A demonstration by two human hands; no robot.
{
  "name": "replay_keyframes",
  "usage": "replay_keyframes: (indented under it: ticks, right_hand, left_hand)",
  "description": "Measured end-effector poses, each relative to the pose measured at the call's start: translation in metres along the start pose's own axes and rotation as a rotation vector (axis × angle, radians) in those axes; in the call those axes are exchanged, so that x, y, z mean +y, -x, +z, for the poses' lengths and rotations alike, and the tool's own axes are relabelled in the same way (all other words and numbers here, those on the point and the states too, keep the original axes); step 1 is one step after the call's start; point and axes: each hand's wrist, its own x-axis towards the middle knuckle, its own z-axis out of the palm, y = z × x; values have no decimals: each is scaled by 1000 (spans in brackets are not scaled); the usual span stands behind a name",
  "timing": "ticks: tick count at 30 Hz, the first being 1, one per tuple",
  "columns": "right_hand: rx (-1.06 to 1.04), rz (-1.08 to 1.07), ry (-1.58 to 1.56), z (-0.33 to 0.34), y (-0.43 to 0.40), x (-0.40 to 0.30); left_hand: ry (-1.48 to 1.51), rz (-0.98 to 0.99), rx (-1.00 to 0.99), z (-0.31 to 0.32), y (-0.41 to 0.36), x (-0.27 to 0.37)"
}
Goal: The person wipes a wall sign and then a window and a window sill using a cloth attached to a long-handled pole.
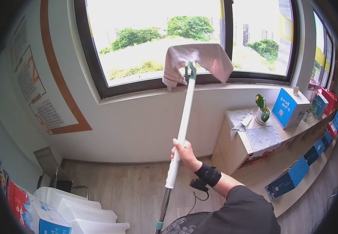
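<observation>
My right hand [184,153], with a black band at the wrist, is closed around the white upper part of a telescopic pole [185,117]. A green joint [190,68] at the pole's far end carries a mop head draped with a pale pink cloth [204,55]. The cloth lies in front of the window pane [145,58] and overlaps the lower frame, its corners hanging down. Whether it touches the glass I cannot tell. Below my hand the pole continues as a dark metal tube with a green collar [159,225]. My left hand is out of view.
On the right, a wooden counter [230,140] bears grey cloths [264,137], a potted plant [263,114] and a blue-and-white box [291,106]. Blue boxes [288,180] line the lower shelf. White plastic pieces [84,207] and a chair [63,185] stand at lower left.
</observation>
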Motion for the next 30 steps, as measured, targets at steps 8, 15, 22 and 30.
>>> replay_keyframes:
  ticks: [8,15,22,30]
  right_hand:
    - [-113,-284,-44,15,-59,-86]
    - [-25,-208,-34,25,-58,-66]
    - [-67,0,-78,67,-10,33]
    - [-209,229,-65,151,11,113]
  left_hand:
    - [-41,56,27,21,-22,-12]
    - [-116,14,-8,7,-10,20]
    - [39,-102,-5,8,25,-30]
    - [196,-137,47,7,38,-37]
